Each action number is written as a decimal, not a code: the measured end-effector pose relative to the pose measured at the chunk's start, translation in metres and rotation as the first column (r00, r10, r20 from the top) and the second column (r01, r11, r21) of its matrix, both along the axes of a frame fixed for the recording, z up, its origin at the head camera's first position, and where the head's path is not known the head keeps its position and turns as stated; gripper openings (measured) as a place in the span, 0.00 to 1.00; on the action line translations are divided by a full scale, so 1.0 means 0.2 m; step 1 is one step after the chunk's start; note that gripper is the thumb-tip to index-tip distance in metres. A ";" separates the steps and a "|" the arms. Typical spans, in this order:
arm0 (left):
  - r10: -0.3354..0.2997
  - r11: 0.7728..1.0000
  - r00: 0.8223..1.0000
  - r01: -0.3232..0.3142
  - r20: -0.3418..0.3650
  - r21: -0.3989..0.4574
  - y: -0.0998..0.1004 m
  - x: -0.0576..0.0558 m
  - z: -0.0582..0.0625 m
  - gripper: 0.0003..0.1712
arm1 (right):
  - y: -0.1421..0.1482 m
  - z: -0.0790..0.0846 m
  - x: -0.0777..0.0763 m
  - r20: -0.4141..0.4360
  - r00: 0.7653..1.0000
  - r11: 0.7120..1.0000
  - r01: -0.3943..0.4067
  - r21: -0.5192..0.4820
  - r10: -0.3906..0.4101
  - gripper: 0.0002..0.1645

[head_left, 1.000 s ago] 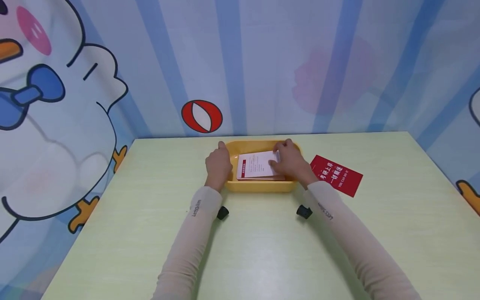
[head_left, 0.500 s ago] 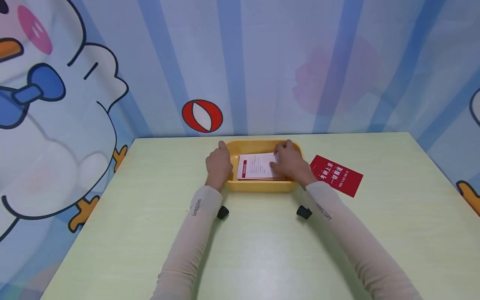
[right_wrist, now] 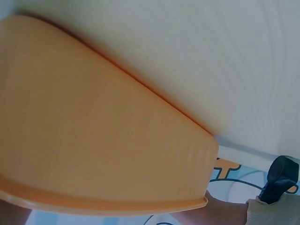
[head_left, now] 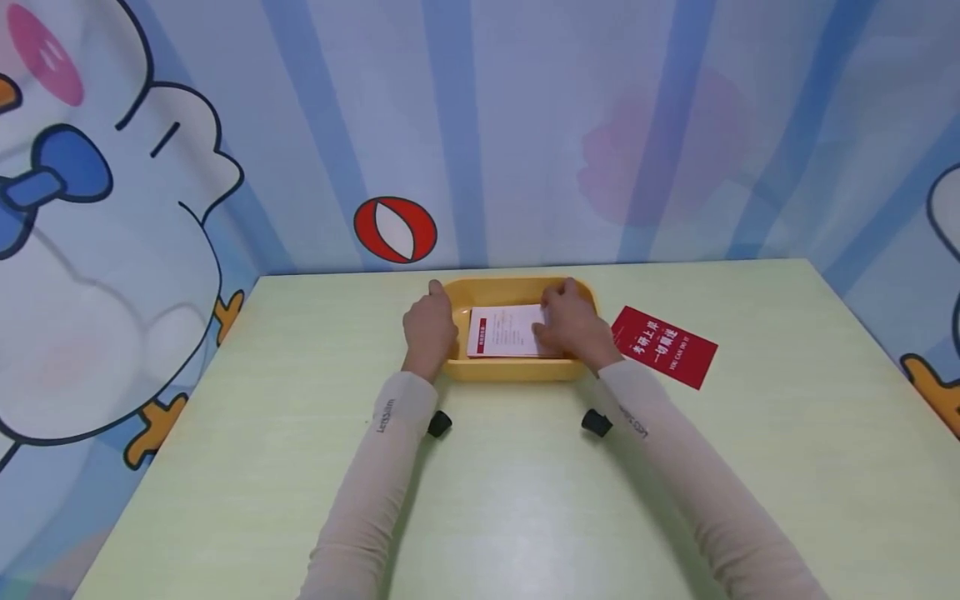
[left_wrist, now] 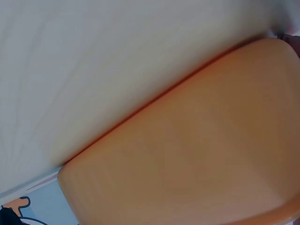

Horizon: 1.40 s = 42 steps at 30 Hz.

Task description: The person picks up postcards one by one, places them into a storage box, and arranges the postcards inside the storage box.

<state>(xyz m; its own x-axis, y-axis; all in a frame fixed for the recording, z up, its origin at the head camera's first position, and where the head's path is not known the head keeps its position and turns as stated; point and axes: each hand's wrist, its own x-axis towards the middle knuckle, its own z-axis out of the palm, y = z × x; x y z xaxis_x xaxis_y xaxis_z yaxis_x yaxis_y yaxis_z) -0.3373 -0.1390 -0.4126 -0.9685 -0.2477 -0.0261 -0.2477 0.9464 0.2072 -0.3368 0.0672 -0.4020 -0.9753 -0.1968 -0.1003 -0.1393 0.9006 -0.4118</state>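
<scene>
A yellow plastic tray (head_left: 517, 370) sits near the table's back edge; its outer wall fills much of the left wrist view (left_wrist: 187, 145) and the right wrist view (right_wrist: 98, 126). My left hand (head_left: 430, 327) grips the tray's left rim. Inside the tray lies a white printed card (head_left: 506, 331) with a red strip, flat on top of other cards. Reaching in over the right end, my right hand (head_left: 576, 325) holds the card's right edge with curled fingers and thumb. That edge is partly hidden beneath the hand.
To the right of the tray, a red card (head_left: 663, 346) with white lettering lies on the pale table (head_left: 510, 500). A black camera (head_left: 439, 423) shows by the left wrist, another black camera (head_left: 597, 423) by the right. Behind the table rises a blue striped cartoon backdrop (head_left: 525, 125).
The white card, raised a little above the stack earlier, has come down flat and slightly nearer the tray's front. Both hands keep their places; the whole view has shifted slightly.
</scene>
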 end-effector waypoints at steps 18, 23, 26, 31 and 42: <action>0.014 1.000 1.000 -0.014 -0.008 0.006 -0.02 0.01 0.01 0.33 | -0.03 0.00 0.00 -0.023 1.000 0.999 0.007 0.031 -0.006 0.33; 0.013 1.000 1.000 -0.013 -0.005 0.014 -0.02 0.01 0.01 0.34 | -0.03 0.00 0.00 -0.024 1.000 0.999 0.007 0.044 -0.006 0.32; 0.016 1.000 1.000 -0.016 -0.002 0.019 -0.02 0.00 0.01 0.34 | -0.03 0.00 0.00 -0.028 1.000 0.998 0.001 0.059 0.001 0.32; 0.011 1.000 1.000 -0.011 -0.002 0.028 -0.01 0.01 0.01 0.34 | -0.03 0.00 -0.01 -0.027 1.000 0.995 -0.010 0.095 0.013 0.32; -0.009 1.000 1.000 0.010 -0.019 0.016 0.01 0.02 0.01 0.33 | 0.00 -0.02 -0.04 -0.021 1.000 0.999 0.011 0.049 -0.010 0.30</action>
